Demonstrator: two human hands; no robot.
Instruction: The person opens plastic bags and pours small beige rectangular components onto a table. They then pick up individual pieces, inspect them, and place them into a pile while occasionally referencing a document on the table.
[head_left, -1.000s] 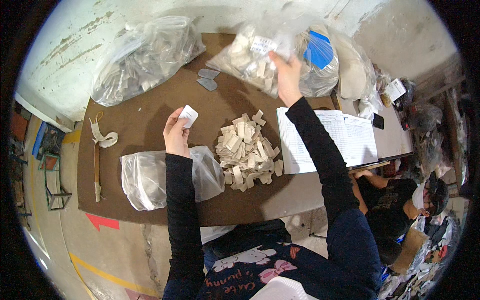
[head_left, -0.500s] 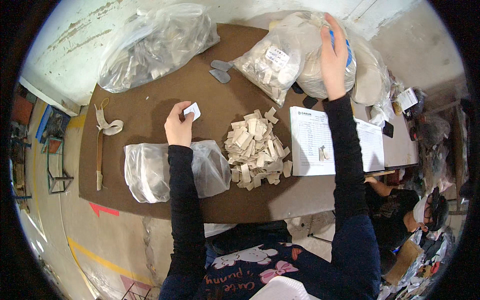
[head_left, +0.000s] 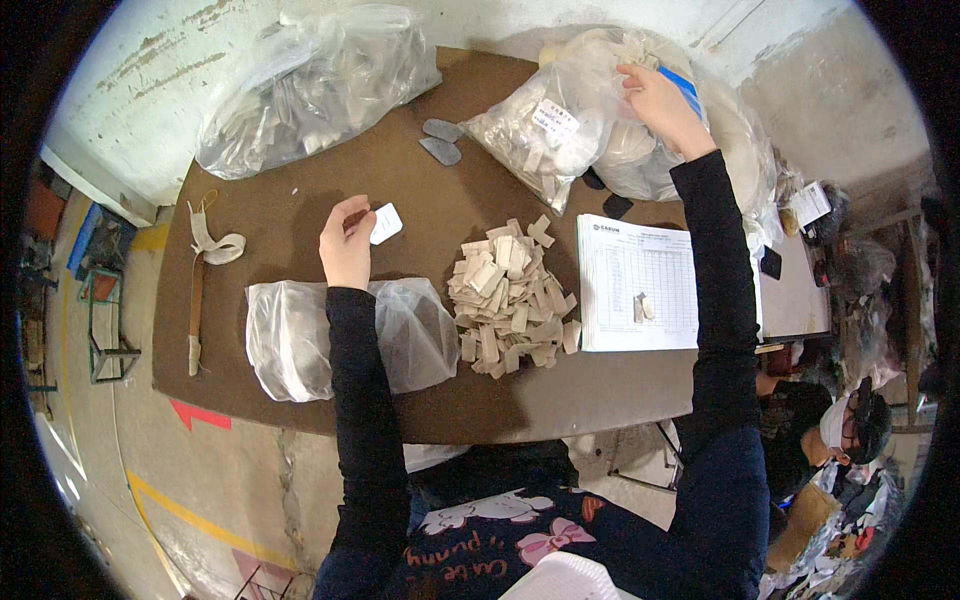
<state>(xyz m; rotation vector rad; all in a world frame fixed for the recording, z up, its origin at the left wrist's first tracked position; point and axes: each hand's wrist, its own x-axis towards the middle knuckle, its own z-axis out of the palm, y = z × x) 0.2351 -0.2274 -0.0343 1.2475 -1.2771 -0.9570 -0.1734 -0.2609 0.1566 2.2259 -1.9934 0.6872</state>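
Note:
A small white card with rounded corners (head_left: 385, 223) is pinched between the thumb and fingers of my left hand (head_left: 347, 240), above the brown table. Just below that hand lies a clear plastic bag (head_left: 418, 335), partly covered by my left forearm. To its right is a loose pile of small beige strips (head_left: 512, 300). My right hand (head_left: 660, 103) reaches over a large clear bag (head_left: 640, 165) at the far right, fingers stretched leftward and slightly apart. Whether its fingertips touch the plastic I cannot tell. Next to it leans a labelled bag of beige pieces (head_left: 535, 140).
A big filled plastic bag (head_left: 310, 100) stands at the back left. Two dark grey pieces (head_left: 440, 150) lie mid-table. A printed paper stack (head_left: 630, 285) sits under my right forearm. At left lies a strap-like strip (head_left: 196, 310). Another person (head_left: 815, 430) is at lower right.
My right hand has turned, its fingers now pointing left over the bags instead of away from me. My left hand has shifted slightly left with the card.

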